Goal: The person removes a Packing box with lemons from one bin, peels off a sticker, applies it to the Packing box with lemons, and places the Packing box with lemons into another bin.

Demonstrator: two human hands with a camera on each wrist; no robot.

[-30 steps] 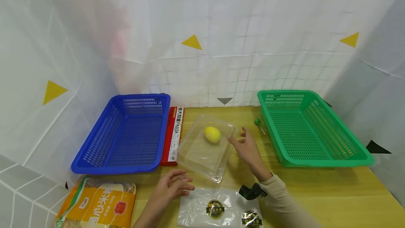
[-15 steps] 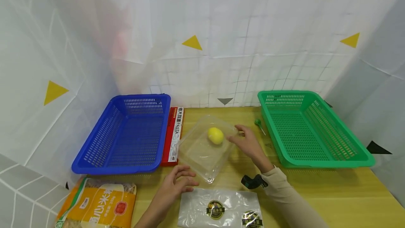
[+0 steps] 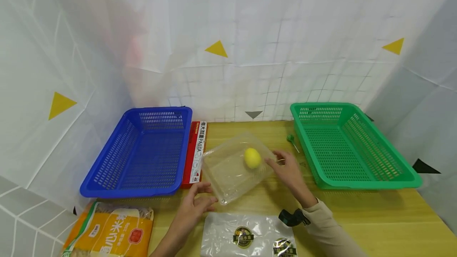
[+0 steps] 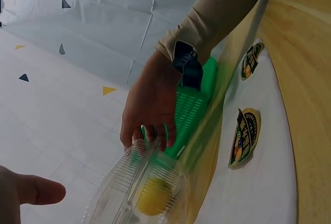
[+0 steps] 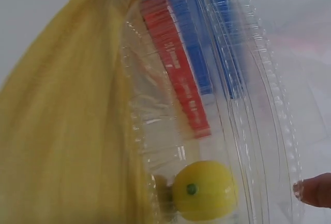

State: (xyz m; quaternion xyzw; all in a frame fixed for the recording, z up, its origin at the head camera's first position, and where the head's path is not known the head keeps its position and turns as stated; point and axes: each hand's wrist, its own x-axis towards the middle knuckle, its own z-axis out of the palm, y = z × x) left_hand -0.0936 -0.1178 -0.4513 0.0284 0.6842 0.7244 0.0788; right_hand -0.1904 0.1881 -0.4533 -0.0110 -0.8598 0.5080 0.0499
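Observation:
A clear plastic clamshell box (image 3: 228, 173) with a yellow lemon (image 3: 252, 158) inside is over the middle of the table, turned at an angle. My right hand (image 3: 288, 171) pinches its right end; in the left wrist view the fingers curl at the ridged plastic edge. Near the box's left front corner is my left hand (image 3: 192, 205), fingers relaxed and thumb apart from the plastic. The left wrist view catches only its thumb (image 4: 44, 190). Through the clear wall the right wrist view shows the lemon (image 5: 205, 190) at the box's near end.
A blue basket (image 3: 133, 191) stands left, a green basket (image 3: 321, 179) right. Beside the blue one lies a red pasta box (image 3: 191, 150). A green lollipop (image 3: 290, 138), an orange food bag (image 3: 118, 229) and a flat printed plastic bag (image 3: 221, 233) lie on the table.
The clamshell box has turned clockwise, its front corner swinging left. The lemon has shifted right and nearer. My right hand has moved slightly right and closer; my left stays beside the front corner.

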